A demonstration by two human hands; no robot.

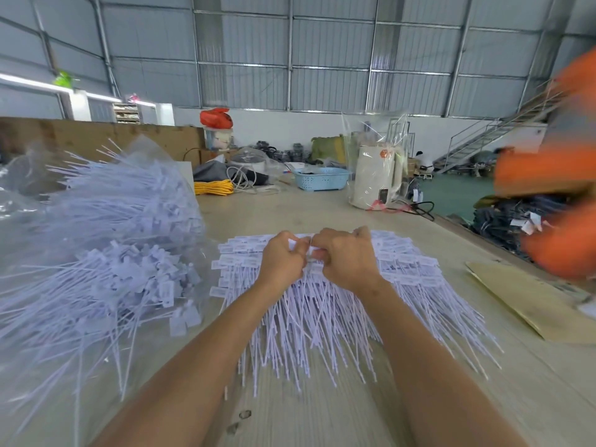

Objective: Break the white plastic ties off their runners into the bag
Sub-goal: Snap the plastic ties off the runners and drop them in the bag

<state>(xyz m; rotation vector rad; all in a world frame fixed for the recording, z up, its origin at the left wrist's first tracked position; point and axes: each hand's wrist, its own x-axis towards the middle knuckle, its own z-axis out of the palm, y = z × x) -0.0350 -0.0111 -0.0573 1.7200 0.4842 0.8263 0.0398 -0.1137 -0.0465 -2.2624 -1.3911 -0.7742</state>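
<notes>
A stack of white plastic ties on their runners [325,311] lies fanned on the table in front of me, label heads at the far side, tails toward me. My left hand [282,261] and my right hand [346,258] sit side by side over the heads of the stack, fingers curled, pinching a white tie between them. A clear plastic bag [106,253] full of loose white ties lies at the left, its mouth toward the stack.
Brown cardboard [529,304] lies at the right on the table [322,414]. At the back stand a blue basket [321,179], a white wrapped appliance [375,175] and yellow cord [214,187]. A blurred person in orange [554,195] is at the right edge.
</notes>
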